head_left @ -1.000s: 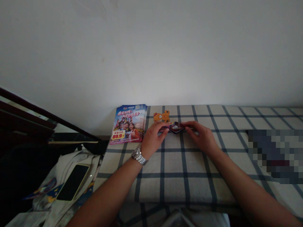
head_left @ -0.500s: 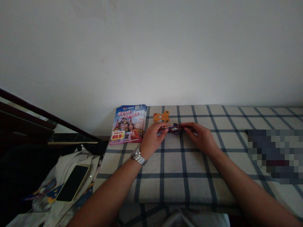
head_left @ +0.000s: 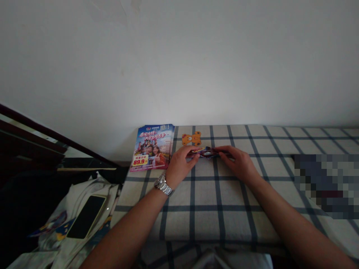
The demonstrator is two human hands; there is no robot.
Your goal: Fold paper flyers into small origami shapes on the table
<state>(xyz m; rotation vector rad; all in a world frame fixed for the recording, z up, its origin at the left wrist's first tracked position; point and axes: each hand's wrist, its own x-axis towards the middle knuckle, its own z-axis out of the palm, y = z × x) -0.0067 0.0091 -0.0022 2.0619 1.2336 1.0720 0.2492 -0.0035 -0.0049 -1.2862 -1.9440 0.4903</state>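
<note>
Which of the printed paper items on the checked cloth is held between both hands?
The small dark folded paper, pinched by the left hand and right hand. The orange bear cut-out and the flyer stack lie untouched.

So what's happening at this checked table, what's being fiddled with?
A person sits at a table under a checked cloth, holding a small folded piece of dark printed paper between both hands. The left hand, with a metal watch on its wrist, pinches one end; the right hand pinches the other, low over the cloth. Behind lie an orange bear cutout and a stack of colourful flyers. A phone rests off to the left.
</note>
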